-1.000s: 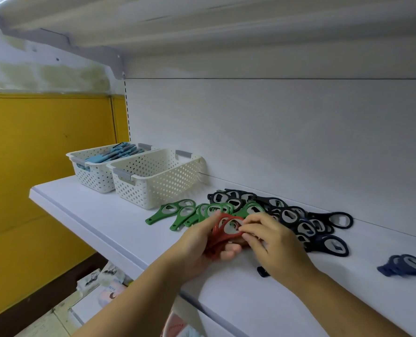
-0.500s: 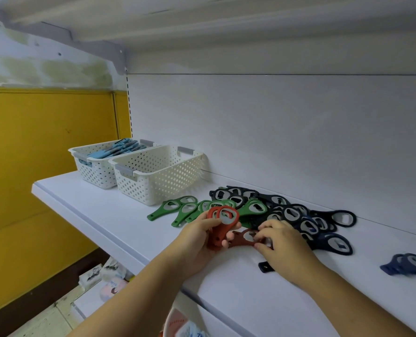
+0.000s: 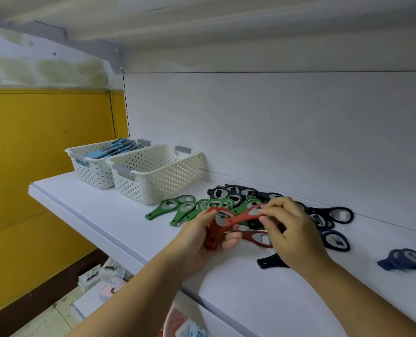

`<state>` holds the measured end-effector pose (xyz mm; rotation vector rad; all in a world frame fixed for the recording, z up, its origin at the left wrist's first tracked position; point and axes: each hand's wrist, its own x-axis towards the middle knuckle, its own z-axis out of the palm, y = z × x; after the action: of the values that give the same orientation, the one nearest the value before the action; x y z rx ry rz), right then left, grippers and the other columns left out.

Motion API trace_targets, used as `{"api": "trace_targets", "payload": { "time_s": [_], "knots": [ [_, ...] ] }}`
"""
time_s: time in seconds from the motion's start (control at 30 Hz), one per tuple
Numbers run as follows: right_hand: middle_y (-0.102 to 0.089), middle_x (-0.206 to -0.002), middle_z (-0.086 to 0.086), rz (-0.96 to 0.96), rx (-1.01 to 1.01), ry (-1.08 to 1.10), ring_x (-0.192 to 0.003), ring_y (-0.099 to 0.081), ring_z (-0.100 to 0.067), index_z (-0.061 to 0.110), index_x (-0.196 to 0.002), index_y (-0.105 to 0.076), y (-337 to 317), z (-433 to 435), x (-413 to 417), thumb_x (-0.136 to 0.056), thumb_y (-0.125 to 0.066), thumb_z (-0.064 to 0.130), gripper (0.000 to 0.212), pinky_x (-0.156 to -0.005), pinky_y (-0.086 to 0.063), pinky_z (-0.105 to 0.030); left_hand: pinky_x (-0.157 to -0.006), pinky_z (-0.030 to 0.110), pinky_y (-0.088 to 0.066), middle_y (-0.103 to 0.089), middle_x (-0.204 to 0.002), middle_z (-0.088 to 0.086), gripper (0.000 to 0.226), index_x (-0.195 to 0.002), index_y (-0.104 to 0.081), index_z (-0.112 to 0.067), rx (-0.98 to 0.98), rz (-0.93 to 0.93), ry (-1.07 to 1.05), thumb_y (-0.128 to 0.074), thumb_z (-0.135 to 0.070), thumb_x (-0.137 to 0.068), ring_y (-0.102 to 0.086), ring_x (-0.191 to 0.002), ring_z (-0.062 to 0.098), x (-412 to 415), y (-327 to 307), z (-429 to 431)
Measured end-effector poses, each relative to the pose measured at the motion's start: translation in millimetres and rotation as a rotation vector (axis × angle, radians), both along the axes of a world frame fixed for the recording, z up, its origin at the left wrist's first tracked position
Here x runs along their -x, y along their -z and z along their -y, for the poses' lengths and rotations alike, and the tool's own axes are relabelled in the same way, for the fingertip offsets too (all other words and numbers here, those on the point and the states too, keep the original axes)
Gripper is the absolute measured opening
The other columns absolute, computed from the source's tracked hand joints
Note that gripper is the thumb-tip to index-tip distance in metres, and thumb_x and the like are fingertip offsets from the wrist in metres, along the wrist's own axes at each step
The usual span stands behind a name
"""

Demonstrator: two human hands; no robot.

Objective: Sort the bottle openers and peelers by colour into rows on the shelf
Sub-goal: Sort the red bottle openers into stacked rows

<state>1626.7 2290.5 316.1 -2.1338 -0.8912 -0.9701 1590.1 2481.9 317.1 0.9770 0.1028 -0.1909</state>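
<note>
This looks like a shop, or its stockroom. The white shelf (image 3: pixel 100 215) is retail racking, with a flat back panel (image 3: pixel 275 130), a slotted upright (image 3: pixel 125 105) at its left edge and another board (image 3: pixel 226 25) bracketed overhead. The stock is one item many times over: green bottle openers (image 3: pixel 177 209), black bottle openers (image 3: pixel 333 215), dark blue bottle openers (image 3: pixel 406 260) and red bottle openers (image 3: pixel 212 237). A white perforated basket (image 3: pixel 158 183) stands beside a second basket (image 3: pixel 92 175) full of matching light blue pieces (image 3: pixel 115 149). Packaged goods (image 3: pixel 104 276) sit lower down, by a yellow wall (image 3: pixel 44 154).
</note>
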Motion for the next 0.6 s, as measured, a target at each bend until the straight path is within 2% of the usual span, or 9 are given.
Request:
{"api": "trace_targets", "payload": {
  "time_s": [0.1,0.2,0.27,0.33,0.43,0.5,0.6],
  "knots": [
    [-0.06,-0.098,0.002,-0.037,0.091,-0.149,-0.093,-0.058,-0.004,0.01,-0.094,-0.072,3.8,-12.3,6.2,-0.087,-0.053,0.023,0.024,-0.081,-0.047,-0.014,-0.059,0.03,-0.059,-0.071,-0.09,0.019,0.025,-0.118,-0.053,-0.007,-0.143,0.083,0.073,-0.044,-0.02,-0.1,-0.07,-0.068,0.024,5.4,-1.6,2.4],
    [-0.058,-0.109,0.008,-0.109,0.185,-0.158,-0.098,-0.057,-0.004,0.014,-0.11,-0.069,12.4,-19.4,5.5,-0.086,-0.057,0.02,0.027,-0.084,-0.045,-0.013,-0.051,0.023,-0.053,-0.07,-0.083,0.013,0.019,-0.112,-0.057,-0.006,-0.193,0.132,0.087,-0.051,-0.006,-0.094,-0.063,-0.06,0.018,9.2,-2.1,2.3],
    [-0.057,-0.112,0.008,-0.146,0.18,-0.07,-0.101,-0.055,-0.004,0.016,-0.114,-0.067,13.7,-16.0,2.0,-0.084,-0.061,0.021,0.032,-0.082,-0.043,-0.013,-0.046,0.023,-0.049,-0.07,-0.086,0.016,0.023,-0.116,-0.055,-0.004,-0.194,0.133,0.054,-0.05,0.0,-0.093,-0.059,-0.056,0.017,9.2,-1.2,2.0],
    [-0.056,-0.11,0.009,-0.205,0.153,0.094,-0.103,-0.054,-0.007,0.016,-0.108,-0.069,11.5,-8.1,-1.0,-0.086,-0.065,0.025,0.024,-0.081,-0.039,-0.016,-0.044,0.023,-0.045,-0.069,-0.091,0.02,0.025,-0.117,-0.053,-0.003,-0.193,0.133,0.015,-0.051,0.0,-0.093,-0.057,-0.054,0.018,8.2,0.2,2.2],
    [-0.051,-0.105,0.012,-0.367,0.33,0.31,-0.106,-0.048,-0.011,0.022,-0.105,-0.068,12.8,2.6,-4.8,-0.087,-0.06,0.043,0.029,-0.084,-0.037,-0.021,-0.044,0.023,-0.043,-0.069,-0.091,0.022,0.022,-0.114,-0.054,-0.003,-0.188,0.141,-0.013,-0.05,0.001,-0.093,-0.055,-0.053,0.019,7.0,1.5,2.4],
    [-0.048,-0.109,0.011,-0.476,0.448,0.378,-0.106,-0.043,-0.011,0.027,-0.111,-0.064,12.0,4.3,-3.7,-0.087,-0.053,0.056,0.039,-0.09,-0.039,-0.026,-0.044,0.023,-0.044,-0.069,-0.091,0.022,0.021,-0.114,-0.054,-0.003,-0.188,0.146,-0.015,-0.05,0.001,-0.093,-0.055,-0.053,0.018,7.0,1.9,2.5],
    [-0.049,-0.111,0.011,-0.515,0.458,0.389,-0.108,-0.042,-0.012,0.029,-0.108,-0.064,9.9,1.4,-1.8,-0.087,-0.053,0.056,0.036,-0.092,-0.04,-0.028,-0.045,0.023,-0.045,-0.069,-0.091,0.022,0.022,-0.114,-0.054,-0.003,-0.193,0.154,-0.015,-0.051,0.0,-0.093,-0.056,-0.054,0.018,7.0,2.7,2.6]
  ]
}}
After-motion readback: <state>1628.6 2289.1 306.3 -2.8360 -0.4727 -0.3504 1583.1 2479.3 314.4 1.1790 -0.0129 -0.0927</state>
